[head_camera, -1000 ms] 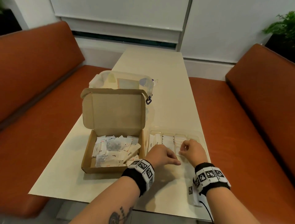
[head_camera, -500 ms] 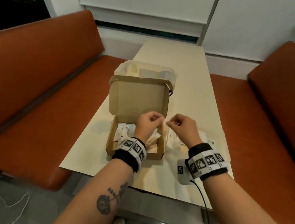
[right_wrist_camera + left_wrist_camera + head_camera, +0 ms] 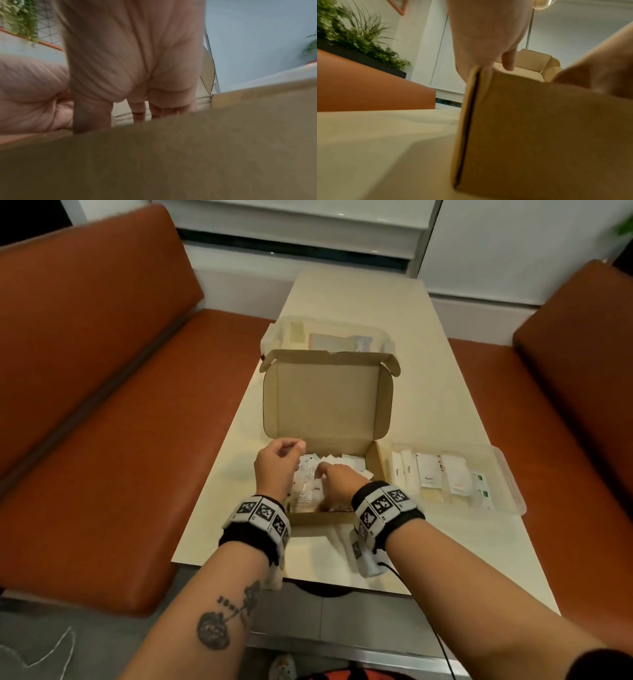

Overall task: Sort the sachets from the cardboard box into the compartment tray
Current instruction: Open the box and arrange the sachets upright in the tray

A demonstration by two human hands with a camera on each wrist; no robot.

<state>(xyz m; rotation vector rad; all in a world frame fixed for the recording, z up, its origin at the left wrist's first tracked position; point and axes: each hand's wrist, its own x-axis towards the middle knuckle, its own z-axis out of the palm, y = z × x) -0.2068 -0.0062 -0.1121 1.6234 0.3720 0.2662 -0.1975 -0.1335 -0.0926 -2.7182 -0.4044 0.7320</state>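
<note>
With my loosely curled, empty left hand (image 3: 278, 465) idle, my right hand (image 3: 337, 479), fingers hidden among the small white paper sachets (image 3: 310, 484) in the open brown cardboard box (image 3: 325, 517), may snag several and misfile them in the clear plastic compartment tray (image 3: 507, 474).

my wristbands (image 3: 260, 517) blk/wht checker tags | cardboard box (image 3: 325, 405) brown | sachets (image 3: 346, 462) white | benches (image 3: 102, 405) orange-brown | table (image 3: 428, 392) cream

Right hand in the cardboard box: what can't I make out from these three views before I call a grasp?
- Right hand fingertips: in the head view the hand's own back covers them; the right wrist view is blurred, and the cardboard box wall cuts them off.
- Sachets: print too small to read in the head view.
- Left hand: curled; whether it holds anything is hidden.
- Compartment tray: clear dividers are hard to trace.
</note>
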